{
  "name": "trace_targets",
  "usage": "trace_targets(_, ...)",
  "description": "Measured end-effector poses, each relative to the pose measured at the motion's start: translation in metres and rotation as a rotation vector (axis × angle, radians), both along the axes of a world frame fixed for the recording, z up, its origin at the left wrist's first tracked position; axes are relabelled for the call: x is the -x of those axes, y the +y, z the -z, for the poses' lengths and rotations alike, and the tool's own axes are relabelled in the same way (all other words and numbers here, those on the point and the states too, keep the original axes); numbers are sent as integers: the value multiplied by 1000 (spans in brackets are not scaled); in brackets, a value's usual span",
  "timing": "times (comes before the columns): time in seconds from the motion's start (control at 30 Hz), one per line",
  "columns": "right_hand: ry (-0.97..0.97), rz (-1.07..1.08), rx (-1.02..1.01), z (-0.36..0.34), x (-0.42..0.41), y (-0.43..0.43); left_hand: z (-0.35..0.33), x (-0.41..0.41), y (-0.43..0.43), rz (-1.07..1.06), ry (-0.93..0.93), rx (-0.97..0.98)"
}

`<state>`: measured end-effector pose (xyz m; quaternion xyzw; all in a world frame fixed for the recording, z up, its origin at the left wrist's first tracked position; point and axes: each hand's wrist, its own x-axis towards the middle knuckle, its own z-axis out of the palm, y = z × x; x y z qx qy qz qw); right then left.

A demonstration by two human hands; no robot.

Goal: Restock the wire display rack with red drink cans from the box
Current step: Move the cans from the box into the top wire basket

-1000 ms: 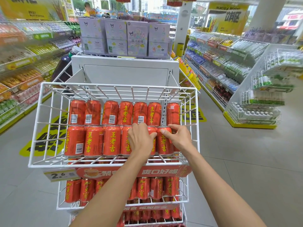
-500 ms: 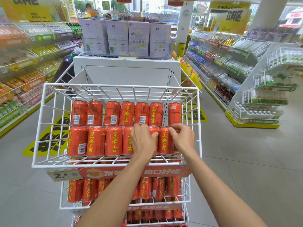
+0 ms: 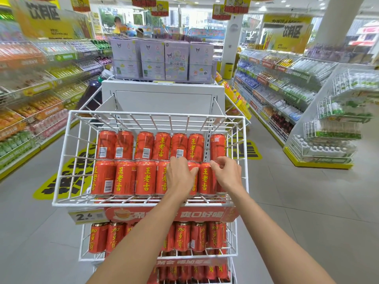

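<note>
A white wire display rack (image 3: 143,203) stands in front of me. Its top basket holds two rows of red drink cans (image 3: 143,177) lying side by side. My left hand (image 3: 180,177) lies over a front-row can right of centre, fingers curled over its top end. At the basket's right side, my right hand (image 3: 227,175) curls its fingertips on the top of the end front-row can, which it mostly hides. One can (image 3: 205,179) shows between the hands. More red cans (image 3: 182,236) fill the lower tiers. The supply box is out of view.
A price tag (image 3: 88,216) and a red banner hang on the basket's front. Behind the rack stands a white cabinet (image 3: 164,99) topped with purple cartons (image 3: 176,60). Stocked shelves line the left (image 3: 30,95) and right (image 3: 287,95), with grey floor aisles on either side.
My right hand has slid from the can beside my left hand to the far-right front can. My left hand has stayed on its can. The view has tilted up slightly.
</note>
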<state>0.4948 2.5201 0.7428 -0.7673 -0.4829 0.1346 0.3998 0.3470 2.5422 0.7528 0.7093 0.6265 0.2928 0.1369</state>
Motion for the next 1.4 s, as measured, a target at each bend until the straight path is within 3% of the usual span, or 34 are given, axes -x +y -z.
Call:
trace_targets(0.3,-455,-301,102,-25,12,-48,-28,60,-34,345,364,-37)
trace_targets(0.57,-675,-317,186,-56,51,-133,-40,108,-107,466,612,-132)
trace_targets(0.83,-657,-226,253,-46,104,-237,-23,166,-186,549,617,-275)
trace_targets(1.0,-670,-270,282,-15,152,-288,14,204,-225,571,578,-227)
trace_targets(1.23,-649,-374,297,43,204,-275,60,249,-233,502,558,-116)
trace_targets(1.4,-597,-463,325,119,234,-252,136,281,-222,423,484,61)
